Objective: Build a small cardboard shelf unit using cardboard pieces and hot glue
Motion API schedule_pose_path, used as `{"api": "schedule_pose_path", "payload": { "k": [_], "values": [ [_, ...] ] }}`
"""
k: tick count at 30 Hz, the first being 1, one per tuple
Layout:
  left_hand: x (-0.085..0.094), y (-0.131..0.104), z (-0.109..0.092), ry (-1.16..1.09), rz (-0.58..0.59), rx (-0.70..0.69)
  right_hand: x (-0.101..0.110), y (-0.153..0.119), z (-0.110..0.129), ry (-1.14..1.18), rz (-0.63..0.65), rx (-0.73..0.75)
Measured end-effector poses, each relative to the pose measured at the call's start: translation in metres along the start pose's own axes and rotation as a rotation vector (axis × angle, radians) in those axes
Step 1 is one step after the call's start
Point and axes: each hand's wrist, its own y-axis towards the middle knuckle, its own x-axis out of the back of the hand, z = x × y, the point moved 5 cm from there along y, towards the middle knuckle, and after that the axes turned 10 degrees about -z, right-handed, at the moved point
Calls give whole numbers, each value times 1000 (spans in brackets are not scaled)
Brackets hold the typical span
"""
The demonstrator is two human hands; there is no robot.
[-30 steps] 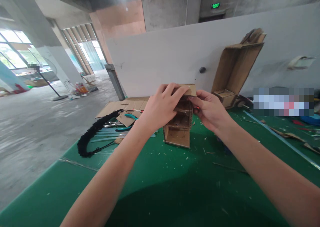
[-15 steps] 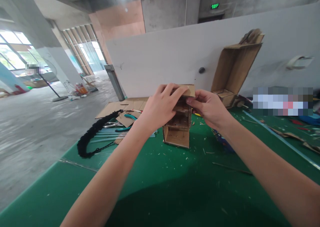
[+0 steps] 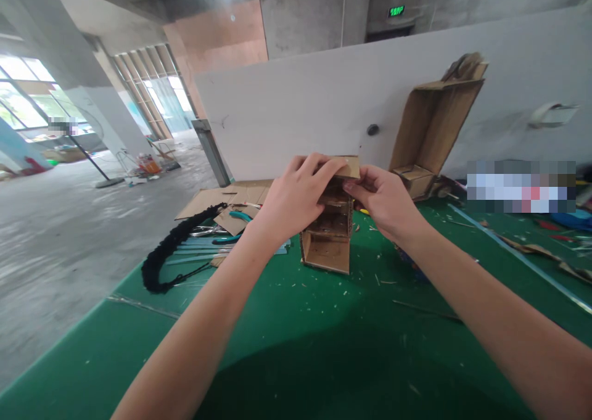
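Observation:
A small cardboard shelf unit (image 3: 327, 253) with stacked open compartments stands upright on the green table. My left hand (image 3: 300, 192) is wrapped over its upper left side, fingers lying across the top, and hides part of the upper compartments. At the top sits a flat cardboard piece (image 3: 350, 167) that juts forward over the opening. Against the upper right edge, just below that piece, my right hand (image 3: 382, 198) pinches the shelf unit with thumb and fingers. Its fingertips are partly hidden behind the cardboard.
Left of the shelf lie teal-handled pliers (image 3: 240, 216), light blue strips (image 3: 189, 251), a black fuzzy cord (image 3: 160, 253) and cardboard sheets (image 3: 198, 203). A tall cardboard structure (image 3: 435, 124) leans by the white partition (image 3: 287, 111). Cardboard scraps litter the green table (image 3: 296, 321).

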Motion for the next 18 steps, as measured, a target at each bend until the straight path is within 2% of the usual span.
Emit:
{"api": "schedule_pose_path", "payload": {
  "k": [3,7,13,18],
  "values": [
    [1,0,-1,13,-6,-6,1,0,1,-75,-19,28],
    [2,-1,-3,16,-14,-22,0,-2,6,-169,-29,168],
    [3,2,-4,64,8,-27,-1,-10,1,-160,-223,206],
    [5,3,-5,65,33,-45,-4,-14,-1,-66,-266,215]
  ]
}}
